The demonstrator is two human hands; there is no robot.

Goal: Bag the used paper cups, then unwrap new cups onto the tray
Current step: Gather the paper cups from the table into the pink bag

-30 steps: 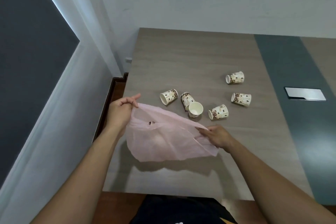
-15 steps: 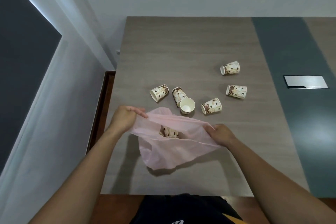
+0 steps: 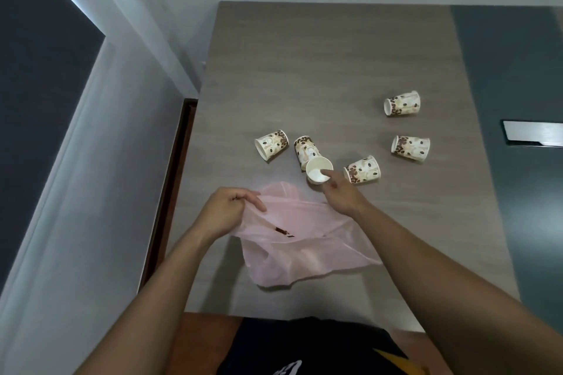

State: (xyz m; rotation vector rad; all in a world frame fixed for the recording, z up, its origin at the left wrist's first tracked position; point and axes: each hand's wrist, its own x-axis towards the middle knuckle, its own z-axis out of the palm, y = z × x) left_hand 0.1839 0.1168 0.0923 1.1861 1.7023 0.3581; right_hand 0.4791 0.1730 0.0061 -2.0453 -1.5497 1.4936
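Several used paper cups with a brown bean print lie on their sides on the wooden table [image 3: 320, 64]: one at the left [image 3: 271, 148], one beside it [image 3: 304, 148], one at the middle [image 3: 362, 169], and two at the right [image 3: 410, 147] [image 3: 402, 103]. A white-mouthed paper cup [image 3: 316, 169] faces me. My right hand [image 3: 338, 196] has its index finger inside that cup's rim and pinches its near edge. My left hand [image 3: 228, 210] grips the left edge of the pink plastic bag [image 3: 304, 256], holding its mouth up. A brown-printed cup [image 3: 283, 231] shows inside the bag.
A dark strip [image 3: 502, 70] runs along the table's right side, with a silver plate [image 3: 533, 133] set in it. The table's left edge borders a grey wall [image 3: 106, 161] and a narrow gap to the floor. The near edge is just in front of my body.
My right hand let go of the bag's right edge and reached forward to the white-mouthed cup. The bag sagged onto the table on that side. My left hand kept its hold.
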